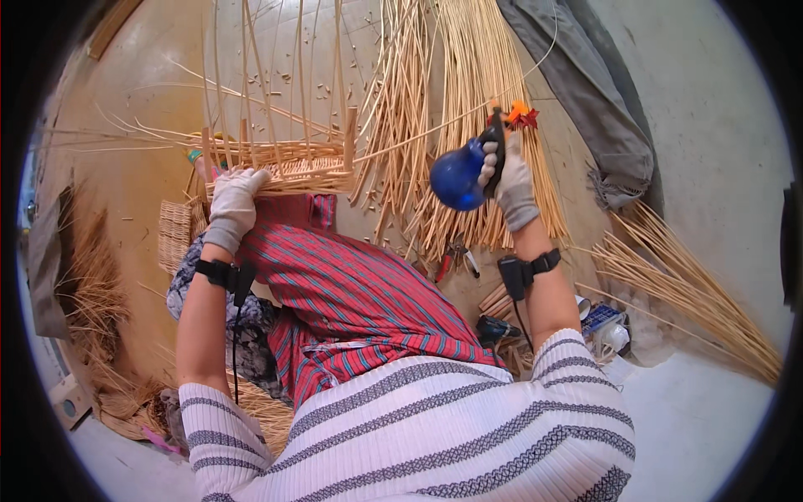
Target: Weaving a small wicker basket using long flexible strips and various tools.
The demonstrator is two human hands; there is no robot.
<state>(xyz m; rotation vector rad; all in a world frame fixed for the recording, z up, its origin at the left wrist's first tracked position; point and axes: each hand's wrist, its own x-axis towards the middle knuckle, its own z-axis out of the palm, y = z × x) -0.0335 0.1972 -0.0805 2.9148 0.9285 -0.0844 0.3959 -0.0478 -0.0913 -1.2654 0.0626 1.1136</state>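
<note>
Blue sprayer [457, 179] was clasped in right hand [514, 177], left hand [236, 197] gripped basket [311, 167]; likely dampening, next seemingly needed leftward aim

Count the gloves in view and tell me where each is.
2: one glove on the left hand, against the woven basket; the other glove on the right hand, holding the blue spray bottle. Others could be hidden.

Blue bottle [458, 178], red cloth [335, 268] (with bluish stripes)
</note>
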